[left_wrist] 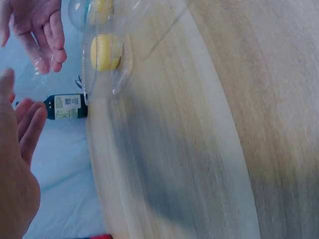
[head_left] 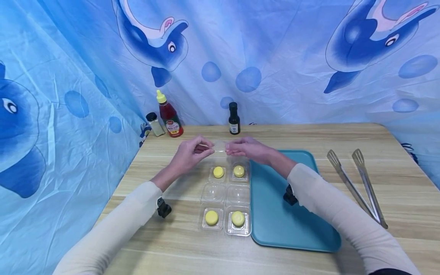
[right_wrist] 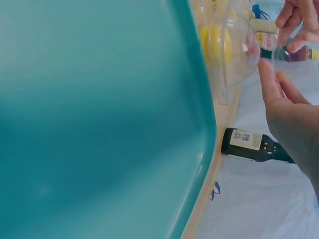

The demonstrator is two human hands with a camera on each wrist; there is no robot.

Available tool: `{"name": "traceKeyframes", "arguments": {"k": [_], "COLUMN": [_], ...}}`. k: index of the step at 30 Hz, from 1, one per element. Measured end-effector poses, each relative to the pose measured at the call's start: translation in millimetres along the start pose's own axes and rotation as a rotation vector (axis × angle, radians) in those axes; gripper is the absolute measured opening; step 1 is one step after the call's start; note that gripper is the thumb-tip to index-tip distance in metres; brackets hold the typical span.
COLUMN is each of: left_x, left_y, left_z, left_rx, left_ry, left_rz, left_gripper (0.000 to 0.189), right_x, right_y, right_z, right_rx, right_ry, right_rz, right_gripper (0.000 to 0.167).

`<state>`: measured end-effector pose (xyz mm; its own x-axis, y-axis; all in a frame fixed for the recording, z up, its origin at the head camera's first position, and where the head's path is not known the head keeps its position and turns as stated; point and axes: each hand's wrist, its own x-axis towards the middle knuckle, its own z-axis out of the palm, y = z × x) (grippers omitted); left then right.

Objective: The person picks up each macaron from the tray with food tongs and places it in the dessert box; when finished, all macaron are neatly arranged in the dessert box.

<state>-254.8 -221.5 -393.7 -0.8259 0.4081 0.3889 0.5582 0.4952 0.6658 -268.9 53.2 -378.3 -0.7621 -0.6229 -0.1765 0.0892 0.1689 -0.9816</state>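
Observation:
Both hands are raised over the far row of clear plastic boxes. Between them is a transparent plastic lid [head_left: 220, 146], hard to make out. My left hand [head_left: 191, 153] pinches its left edge between thumb and fingers; my right hand [head_left: 250, 149] holds its right edge. Just below sits the far left box with a yellow macaron [head_left: 218, 172]. Beside it, a domed lid covers the macaron in the far right box [head_left: 246, 175]. Nearer, the front left box [head_left: 203, 225] and front right box [head_left: 238, 232] lie open, each with one macaron, their lids folded back.
A teal tray [head_left: 292, 214] lies right of the boxes, beneath my right forearm. Metal tongs [head_left: 366, 191] rest farther right. Along the back stand a dark sauce bottle [head_left: 234, 119], a red sauce bottle [head_left: 170, 116] and a black-capped shaker [head_left: 155, 124], before a blue dolphin curtain [head_left: 275, 46].

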Motion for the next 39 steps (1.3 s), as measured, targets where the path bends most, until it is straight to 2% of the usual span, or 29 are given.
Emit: {"name": "traceKeyframes", "arguments": {"k": [3, 6, 10, 13, 18, 21, 29, 34, 39], "left_x": [-1.5, -2.6, -3.7, -4.8, -7.3, -9.1, -18.5, -22.7, -25.3], "left_y": [-2.9, -4.3, -3.5, -3.3, -6.4, -7.4, -8.1, -9.2, -11.3], "left_z": [-2.9, -6.6, -10.7, -13.2, -17.8, -19.6, -20.3, -18.8, -15.6], "left_rx": [-0.078, -0.11, -0.107, -0.083, -0.023, 0.027, 0.268, 0.318, 0.345], "left_ry": [-0.06, -0.122, -0.199, -0.246, -0.294, -0.301, -0.339, -0.356, -0.384], "left_rz": [-0.057, -0.125, -0.193, -0.207, -0.173, -0.129, 0.039, 0.118, 0.127], "left_gripper": [0.021, 0.031, 0.045, 0.054, 0.062, 0.062, 0.067, 0.066, 0.066], "right_x": [-1.6, -2.4, -1.4, -1.5, -3.3, -4.5, -9.7, -9.6, -9.2], "right_y": [1.5, 2.6, 4.5, 6.8, 11.2, 12.8, 16.6, 20.0, 23.3], "right_z": [-0.2, 2.0, 7.9, 12.5, 19.1, 24.3, 42.1, 50.3, 55.5], "right_rx": [-0.087, -0.166, -0.184, -0.195, -0.253, -0.32, -0.656, -0.815, -0.893], "right_ry": [0.045, 0.089, 0.123, 0.14, 0.144, 0.142, 0.164, 0.182, 0.193], "right_rz": [0.002, -0.016, -0.058, -0.078, -0.125, -0.153, -0.191, -0.223, -0.197], "right_gripper": [0.057, 0.059, 0.06, 0.063, 0.068, 0.07, 0.078, 0.078, 0.078]}}
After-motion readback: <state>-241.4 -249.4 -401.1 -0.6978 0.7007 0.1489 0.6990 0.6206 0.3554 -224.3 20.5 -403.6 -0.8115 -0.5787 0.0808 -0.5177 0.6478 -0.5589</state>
